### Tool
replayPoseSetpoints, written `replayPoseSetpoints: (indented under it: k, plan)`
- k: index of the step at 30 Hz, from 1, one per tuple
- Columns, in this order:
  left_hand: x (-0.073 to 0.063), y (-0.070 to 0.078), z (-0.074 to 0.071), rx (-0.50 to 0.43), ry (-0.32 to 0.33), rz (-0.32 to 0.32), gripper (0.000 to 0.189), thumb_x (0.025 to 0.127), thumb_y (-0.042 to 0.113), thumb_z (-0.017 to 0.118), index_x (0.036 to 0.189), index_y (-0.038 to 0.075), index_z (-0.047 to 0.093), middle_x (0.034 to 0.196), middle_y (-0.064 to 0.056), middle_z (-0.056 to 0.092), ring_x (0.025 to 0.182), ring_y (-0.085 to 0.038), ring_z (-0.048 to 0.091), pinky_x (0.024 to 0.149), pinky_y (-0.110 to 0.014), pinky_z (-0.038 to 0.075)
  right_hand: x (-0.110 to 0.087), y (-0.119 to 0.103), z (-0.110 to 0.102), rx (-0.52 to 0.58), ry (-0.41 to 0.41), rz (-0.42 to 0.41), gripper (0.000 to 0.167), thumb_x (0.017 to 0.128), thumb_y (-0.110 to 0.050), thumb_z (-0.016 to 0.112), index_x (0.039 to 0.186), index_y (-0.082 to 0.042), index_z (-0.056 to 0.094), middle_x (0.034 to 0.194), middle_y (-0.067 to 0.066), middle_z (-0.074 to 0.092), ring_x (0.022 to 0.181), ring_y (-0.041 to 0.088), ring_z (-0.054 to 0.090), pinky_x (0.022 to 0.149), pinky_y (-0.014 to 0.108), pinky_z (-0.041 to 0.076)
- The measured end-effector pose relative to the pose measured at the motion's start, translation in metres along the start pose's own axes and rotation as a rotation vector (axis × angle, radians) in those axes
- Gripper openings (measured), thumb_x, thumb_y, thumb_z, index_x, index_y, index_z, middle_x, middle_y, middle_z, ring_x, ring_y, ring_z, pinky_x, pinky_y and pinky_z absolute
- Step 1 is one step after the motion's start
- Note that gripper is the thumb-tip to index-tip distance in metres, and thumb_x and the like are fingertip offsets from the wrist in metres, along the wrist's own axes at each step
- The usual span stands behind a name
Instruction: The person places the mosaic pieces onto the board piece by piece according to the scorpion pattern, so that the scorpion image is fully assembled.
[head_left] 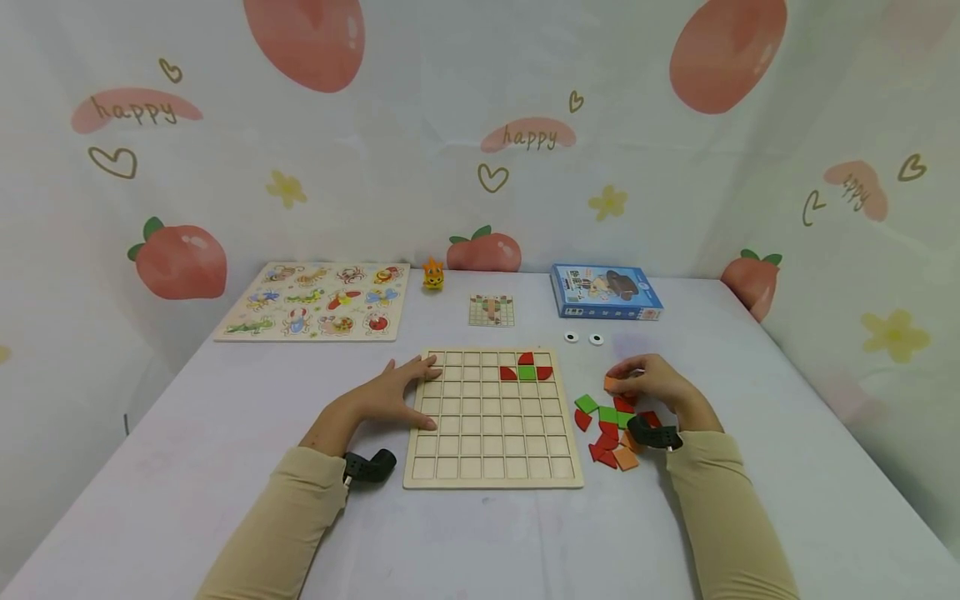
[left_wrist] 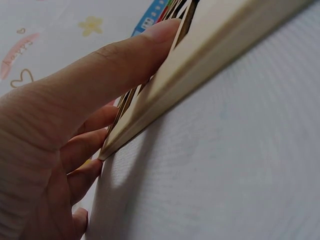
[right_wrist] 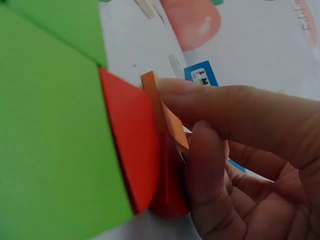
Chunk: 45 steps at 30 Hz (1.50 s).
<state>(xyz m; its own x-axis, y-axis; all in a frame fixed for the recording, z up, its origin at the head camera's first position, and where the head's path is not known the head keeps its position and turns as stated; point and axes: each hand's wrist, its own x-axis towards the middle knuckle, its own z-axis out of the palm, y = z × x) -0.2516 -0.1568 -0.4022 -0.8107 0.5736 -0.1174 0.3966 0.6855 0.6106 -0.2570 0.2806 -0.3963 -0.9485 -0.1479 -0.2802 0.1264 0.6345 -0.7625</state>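
A square wooden grid board (head_left: pixel 492 488) lies on the table, with a green square tile (head_left: pixel 527 372) and several red curved tiles (head_left: pixel 508 373) set in its upper right cells. My left hand (head_left: pixel 390 394) rests on the board's left edge, thumb and fingers spread; the left wrist view shows the thumb (left_wrist: pixel 125 57) over the rim. At the right, my right hand (head_left: pixel 655 385) pinches an orange tile (right_wrist: pixel 175 125) between thumb and fingers. Below that hand is a loose pile of green tiles (head_left: pixel 587 403), red tiles (head_left: pixel 582 420) and orange tiles (head_left: pixel 626 458), partly hidden by the wrist.
Behind the board lie a small pattern card (head_left: pixel 492 310) and two white discs with black dots (head_left: pixel 572 337). An insect picture board (head_left: pixel 311 302) is at the back left, near a small orange figurine (head_left: pixel 432 274). A blue box (head_left: pixel 606 292) sits at the back right.
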Motion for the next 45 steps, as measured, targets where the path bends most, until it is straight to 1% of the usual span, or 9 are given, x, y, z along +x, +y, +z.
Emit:
replayPoseSetpoints:
  k: [3,7,10,15,19,23,30,38,45]
  plan:
    - [0.000,-0.001,0.000,0.000,-0.003,0.001,0.091,0.066,0.048,0.080,0.142,0.017,0.041,0.157,-0.004,0.018,0.146,-0.026,0.006,0.117,-0.052,-0.007,0.000,-0.001,0.002,-0.010,0.014,-0.006,0.040,0.080,-0.018,0.073,0.110,0.007,0.062,0.079,-0.002,0.063,0.070,0.011,0.055,0.066,0.022,0.049]
    - [0.000,-0.001,0.001,-0.004,-0.001,0.006,0.091,0.066,0.048,0.080,0.141,0.016,0.041,0.157,-0.004,0.019,0.146,-0.027,0.006,0.117,-0.052,-0.007,0.000,-0.003,0.004,-0.036,0.027,-0.021,0.037,0.079,-0.015,0.074,0.106,0.008,0.062,0.083,0.002,0.061,0.069,0.012,0.053,0.063,0.022,0.049]
    - [0.000,-0.002,0.001,-0.010,-0.001,0.007,0.091,0.066,0.047,0.080,0.141,0.016,0.041,0.157,-0.004,0.018,0.146,-0.027,0.006,0.117,-0.052,-0.007,-0.001,-0.005,0.004,-0.049,0.022,-0.033,0.036,0.079,-0.014,0.073,0.105,0.008,0.061,0.084,0.005,0.060,0.068,0.013,0.051,0.061,0.023,0.049]
    - [0.000,-0.003,0.001,-0.009,0.004,0.010,0.090,0.066,0.047,0.080,0.141,0.015,0.042,0.157,-0.004,0.018,0.146,-0.027,0.006,0.117,-0.052,-0.007,0.000,-0.006,0.005,-0.060,0.033,-0.017,0.034,0.079,-0.012,0.073,0.103,0.007,0.060,0.082,0.005,0.060,0.067,0.014,0.052,0.061,0.023,0.049]
    - [0.000,-0.003,0.002,-0.010,0.004,0.010,0.090,0.066,0.048,0.080,0.141,0.015,0.041,0.157,-0.004,0.018,0.146,-0.027,0.006,0.117,-0.052,-0.007,-0.001,-0.009,0.007,-0.077,0.052,0.001,0.034,0.078,-0.013,0.074,0.104,0.005,0.061,0.083,0.007,0.061,0.069,0.015,0.052,0.063,0.023,0.050]
    - [0.000,-0.003,0.002,-0.016,-0.001,0.007,0.091,0.066,0.048,0.080,0.141,0.015,0.041,0.157,-0.004,0.017,0.146,-0.027,0.005,0.117,-0.052,-0.008,-0.002,-0.012,0.008,-0.053,0.063,0.016,0.032,0.081,-0.013,0.071,0.106,0.004,0.062,0.085,0.007,0.064,0.071,0.016,0.054,0.065,0.022,0.051]
    - [0.000,-0.002,0.000,-0.011,0.000,0.008,0.090,0.067,0.048,0.079,0.141,0.016,0.041,0.157,-0.004,0.017,0.146,-0.027,0.005,0.117,-0.052,-0.008,-0.004,-0.018,0.006,-0.033,0.055,0.001,0.028,0.084,-0.014,0.068,0.103,0.005,0.064,0.083,0.006,0.065,0.071,0.016,0.055,0.066,0.023,0.050]
    - [0.000,-0.002,0.000,-0.009,0.002,0.003,0.089,0.067,0.048,0.080,0.141,0.016,0.041,0.157,-0.003,0.017,0.146,-0.026,0.004,0.117,-0.052,-0.008,0.002,-0.024,0.008,-0.026,0.070,-0.025,0.027,0.085,-0.016,0.067,0.101,0.006,0.065,0.078,0.003,0.063,0.068,0.015,0.055,0.062,0.023,0.050]
    - [0.000,-0.001,0.001,-0.001,0.000,-0.007,0.090,0.066,0.049,0.079,0.141,0.017,0.041,0.157,-0.003,0.017,0.146,-0.026,0.004,0.117,-0.052,-0.007,0.011,-0.040,0.018,0.028,0.044,-0.063,0.030,0.086,-0.018,0.066,0.103,0.007,0.062,0.078,0.001,0.064,0.066,0.009,0.060,0.064,0.022,0.055]
